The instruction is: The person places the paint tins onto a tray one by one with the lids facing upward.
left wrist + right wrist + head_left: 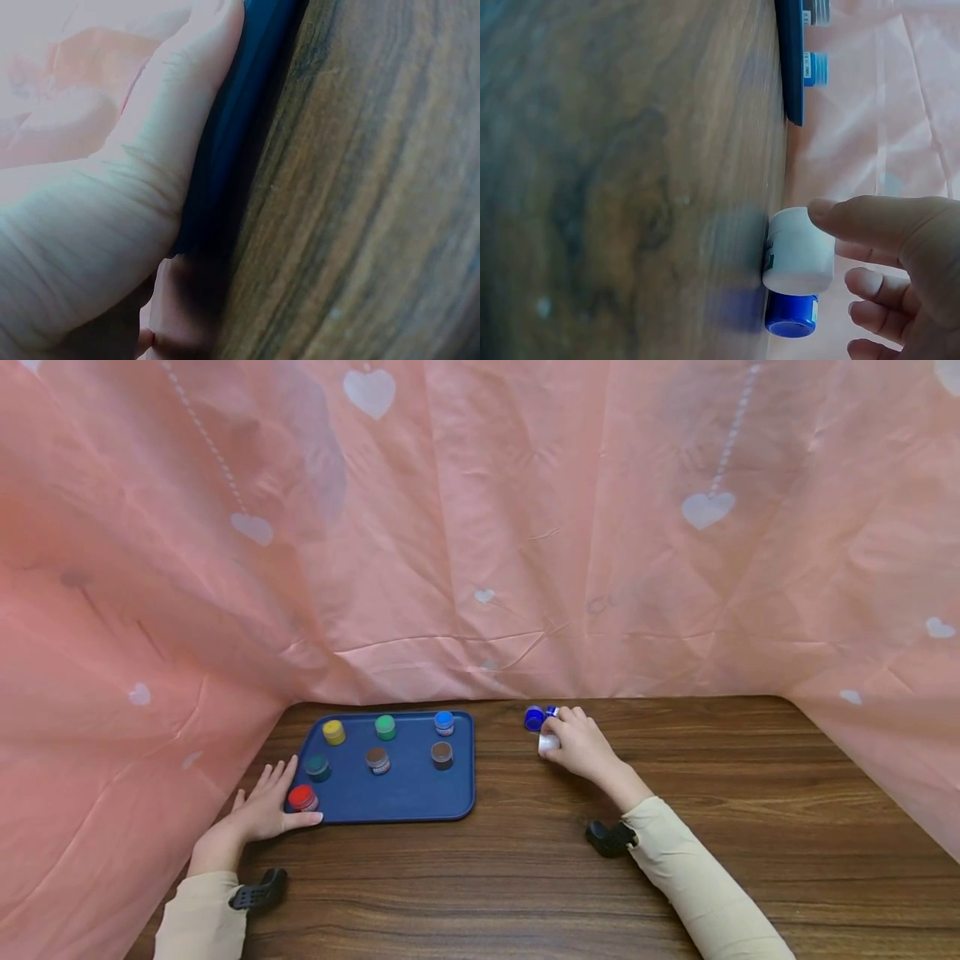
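My right hand [581, 743] holds a small white jar [549, 742] between thumb and fingers at the back of the table. In the right wrist view, the thumb meets the rim of the white jar [799, 255], and the fingertips are partly behind it. Just beyond are a dark blue jar [533, 718] and another small blue-and-white item [552, 711], half hidden by the fingers. My left hand [262, 806] rests at the near left corner of a blue tray [408, 802], fingers spread along its side and thumb along its front edge.
On the tray stand small paint jars: red [303, 797], dark teal [318, 767], yellow [333, 732], green [385, 727], light blue [444, 722] and two brownish ones [377, 760]. A pink curtain [480, 527] hangs behind and beside the wooden table [480, 893].
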Demonstrator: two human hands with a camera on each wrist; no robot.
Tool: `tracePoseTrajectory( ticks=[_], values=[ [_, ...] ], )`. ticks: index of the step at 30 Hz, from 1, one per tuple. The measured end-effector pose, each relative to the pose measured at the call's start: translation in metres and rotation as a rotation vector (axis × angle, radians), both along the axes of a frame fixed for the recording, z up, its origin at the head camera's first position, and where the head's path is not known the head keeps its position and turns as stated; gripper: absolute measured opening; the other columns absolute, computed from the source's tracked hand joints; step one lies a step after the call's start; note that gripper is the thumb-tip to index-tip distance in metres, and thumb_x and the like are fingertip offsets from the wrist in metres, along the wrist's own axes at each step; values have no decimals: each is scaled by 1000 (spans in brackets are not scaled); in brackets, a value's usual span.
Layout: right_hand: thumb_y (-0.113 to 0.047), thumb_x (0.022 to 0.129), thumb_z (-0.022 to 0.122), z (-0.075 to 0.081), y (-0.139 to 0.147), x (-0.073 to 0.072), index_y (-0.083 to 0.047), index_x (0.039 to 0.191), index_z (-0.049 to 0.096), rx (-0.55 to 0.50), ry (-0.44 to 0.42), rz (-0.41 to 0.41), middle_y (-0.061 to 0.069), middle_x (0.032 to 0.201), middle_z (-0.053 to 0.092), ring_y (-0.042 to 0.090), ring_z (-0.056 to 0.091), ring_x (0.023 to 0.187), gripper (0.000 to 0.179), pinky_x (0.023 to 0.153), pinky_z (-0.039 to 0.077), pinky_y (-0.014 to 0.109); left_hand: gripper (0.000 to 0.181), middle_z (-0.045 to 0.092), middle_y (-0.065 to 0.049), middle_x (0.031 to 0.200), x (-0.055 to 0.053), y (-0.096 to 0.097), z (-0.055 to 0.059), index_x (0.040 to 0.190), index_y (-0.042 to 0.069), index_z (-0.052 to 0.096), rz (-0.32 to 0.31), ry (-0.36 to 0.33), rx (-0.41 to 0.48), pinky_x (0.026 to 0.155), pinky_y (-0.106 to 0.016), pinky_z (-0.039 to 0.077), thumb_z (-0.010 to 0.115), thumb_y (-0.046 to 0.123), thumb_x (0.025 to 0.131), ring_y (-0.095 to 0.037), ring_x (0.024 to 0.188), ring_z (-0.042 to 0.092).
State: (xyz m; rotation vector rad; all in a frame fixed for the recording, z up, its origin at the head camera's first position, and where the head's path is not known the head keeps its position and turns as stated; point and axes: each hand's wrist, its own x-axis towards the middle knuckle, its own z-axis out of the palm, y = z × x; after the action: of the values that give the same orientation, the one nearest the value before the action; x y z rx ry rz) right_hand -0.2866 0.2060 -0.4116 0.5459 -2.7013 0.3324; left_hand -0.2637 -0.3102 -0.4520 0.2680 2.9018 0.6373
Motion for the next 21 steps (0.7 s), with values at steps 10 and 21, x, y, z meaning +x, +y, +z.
tracePoseTrajectory(
  ticks=[10, 21],
  values=[
    [-21, 69, 84, -4, -2, -2, -10, 87, 60, -27, -33, -10, 10, 92, 60, 31, 52, 90, 32, 74, 45, 46, 123, 5, -38, 156, 7, 8, 11, 155, -1, 4, 6, -9, -6, 101, -81, -3, 70, 66, 76, -56, 144, -2],
    [-22, 70, 83, -2, -5, 2, -9, 91, 69, 25, -57, -11, 11, 95, 61, 31, 53, 93, 28, 76, 47, 47, 128, 4, -36, 157, 1, 3, 1, 155, 0, 1, 14, -3, -8, 102, -81, -6, 67, 72, 73, -54, 145, -4]
  ],
)
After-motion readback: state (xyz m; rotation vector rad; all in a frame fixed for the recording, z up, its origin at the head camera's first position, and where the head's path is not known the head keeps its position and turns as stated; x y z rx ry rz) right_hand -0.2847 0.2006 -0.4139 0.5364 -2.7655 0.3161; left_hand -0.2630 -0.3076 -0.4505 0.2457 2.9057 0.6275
